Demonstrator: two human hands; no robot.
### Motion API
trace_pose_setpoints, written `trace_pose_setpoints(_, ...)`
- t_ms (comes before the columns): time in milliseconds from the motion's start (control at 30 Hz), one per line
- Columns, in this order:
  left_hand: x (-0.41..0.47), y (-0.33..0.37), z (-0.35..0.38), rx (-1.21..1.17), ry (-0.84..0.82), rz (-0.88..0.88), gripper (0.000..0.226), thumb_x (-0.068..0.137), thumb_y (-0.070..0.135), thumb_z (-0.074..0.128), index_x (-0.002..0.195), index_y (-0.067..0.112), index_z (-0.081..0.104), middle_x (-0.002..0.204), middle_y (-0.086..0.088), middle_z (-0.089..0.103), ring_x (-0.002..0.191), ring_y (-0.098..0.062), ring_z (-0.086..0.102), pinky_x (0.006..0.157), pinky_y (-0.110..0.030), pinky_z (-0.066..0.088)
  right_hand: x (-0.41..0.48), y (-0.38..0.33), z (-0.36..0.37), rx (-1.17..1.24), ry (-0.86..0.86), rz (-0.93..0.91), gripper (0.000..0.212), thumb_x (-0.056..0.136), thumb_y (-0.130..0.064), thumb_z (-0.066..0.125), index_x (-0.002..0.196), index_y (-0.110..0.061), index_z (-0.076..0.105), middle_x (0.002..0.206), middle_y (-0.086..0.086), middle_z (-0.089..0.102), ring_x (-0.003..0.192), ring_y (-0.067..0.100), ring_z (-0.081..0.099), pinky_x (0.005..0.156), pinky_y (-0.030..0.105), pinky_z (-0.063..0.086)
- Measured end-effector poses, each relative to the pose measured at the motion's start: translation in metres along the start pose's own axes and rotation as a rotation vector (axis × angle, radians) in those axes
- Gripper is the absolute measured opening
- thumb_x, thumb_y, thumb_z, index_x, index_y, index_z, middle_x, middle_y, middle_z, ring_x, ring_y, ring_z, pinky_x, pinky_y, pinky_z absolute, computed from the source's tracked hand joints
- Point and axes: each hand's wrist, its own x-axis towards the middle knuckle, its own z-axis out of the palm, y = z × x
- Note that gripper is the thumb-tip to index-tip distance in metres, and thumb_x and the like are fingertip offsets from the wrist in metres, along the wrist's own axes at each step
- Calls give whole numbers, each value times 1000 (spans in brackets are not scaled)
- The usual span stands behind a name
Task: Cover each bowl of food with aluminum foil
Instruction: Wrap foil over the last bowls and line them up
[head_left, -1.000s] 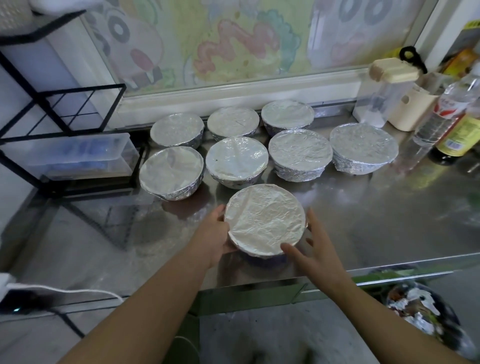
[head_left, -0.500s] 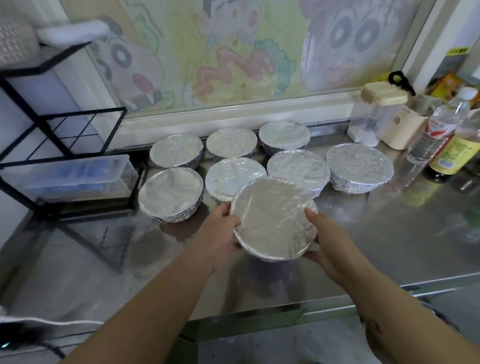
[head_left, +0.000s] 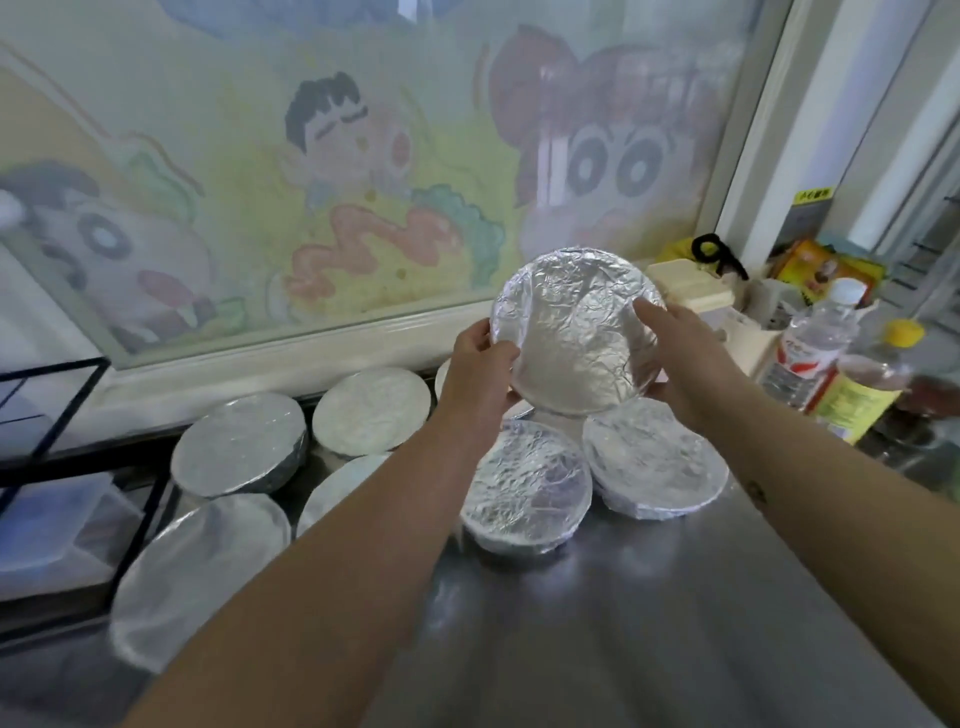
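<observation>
Gripped at opposite rims by left hand (head_left: 480, 364) and right hand (head_left: 680, 358), fingers curled round the edge: round bowl sealed in crinkled silver foil (head_left: 571, 332), held clear of the steel table (head_left: 623, 623), face tilted toward the camera. Contents hidden under foil. Resting on the table below and to the left: further foil-covered bowls (head_left: 524, 486), closely grouped, contents likewise hidden. At right: clear plastic bottle with red-and-white label (head_left: 810, 348) beside yellow-capped bottle with yellow label (head_left: 872, 379); print unreadable.

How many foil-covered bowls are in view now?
8. Held bowl between left hand and right hand. Back row: left bowl, middle bowl, sliver bowl behind the left hand. Front row: far-left bowl, arm-crossed bowl, centre bowl, right bowl. The arms may hide more.
</observation>
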Motion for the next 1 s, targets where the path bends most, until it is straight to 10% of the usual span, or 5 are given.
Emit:
trace_pose_setpoints(133,62,-14,44,2,2,-18,41,86,-2,49,116,24,60,110,-7,67,89,-24,63,90,-54,56,79,15,-20,47,27,56,51,102,-30,60,150,-25,45,67,0,49,51,13,41,53,24,32)
trace_pose_setpoints(300,136,-51,68,62,32,-89,49,65,14,53,112,27,61,107,-11,70,96,-34,68,90,-57,55,145,45,-29,-18,40,56,47,102,-18,58,145,-37,51,133,2,61,91,15,63,55,25,57)
trace_pose_setpoints(400,174,-85,69,104,40,-114,55,65,13,53,120,22,59,109,-16,68,96,-37,68,85,-53,58,165,67,-31,-27,77,99,33,94,-37,63,126,-42,56,131,3,60,106,25,66,84,56,60)
trace_pose_setpoints(633,162,-100,85,147,-1,-157,73,66,20,54,139,28,46,119,-4,66,105,-26,66,95,-46,55,177,94,-43,-3,86,311,54,88,-46,67,135,-22,54,121,11,67,101,35,69,71,50,61)
trace_pose_setpoints(1000,170,-104,90,286,-96,-348,76,101,20,50,160,24,2,165,2,13,149,-25,22,114,-38,26,178,102,-54,20,79,528,24,104,-30,57,108,-7,58,111,23,69,90,38,69,74,48,58)
